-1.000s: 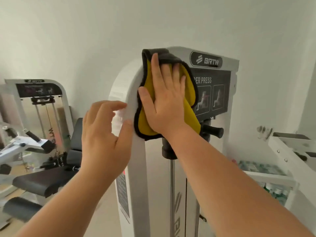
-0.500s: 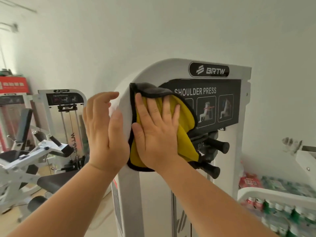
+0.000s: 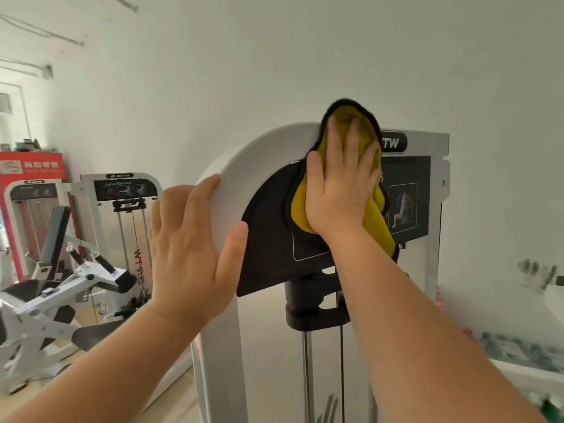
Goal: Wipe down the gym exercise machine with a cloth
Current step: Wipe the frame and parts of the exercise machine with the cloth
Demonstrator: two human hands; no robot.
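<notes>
Head camera view, looking forward at the top of a white gym machine (image 3: pixel 262 148) with a rounded arch and a black instruction panel (image 3: pixel 268 239).

The right hand (image 3: pixel 338 193) lies flat on a yellow cloth (image 3: pixel 300 209) with a dark border, fingers lightly spread and straight, pressing it against the machine. The fingertips are blurred with motion. They point up at the top of the arch, and the cloth's upper edge pokes just above them, over the top of the frame. Just to the right of the fingers, the logo badge (image 3: pixel 393 143) is partly covered. Below the heel of the hand, the cloth hangs loose over the panel.

The left hand (image 3: pixel 189 248) rests on the outer curve of the arch, fingers close together and nearly straight along the edge, thumb set apart on the front face. It looks to be steadying the body, not wiping.

Half a second ago the cloth sat lower, at the panel's left edge, with the two hands almost touching. It has since swept up and to the right, and the hands are now apart. That suggests the left side of the panel has been covered and the top is being done; the right side and the uprights below likely remain.

Left of the left hand's fingers, further back, stand another weight machine (image 3: pixel 125 190) and a red cabinet (image 3: pixel 30 167).
</notes>
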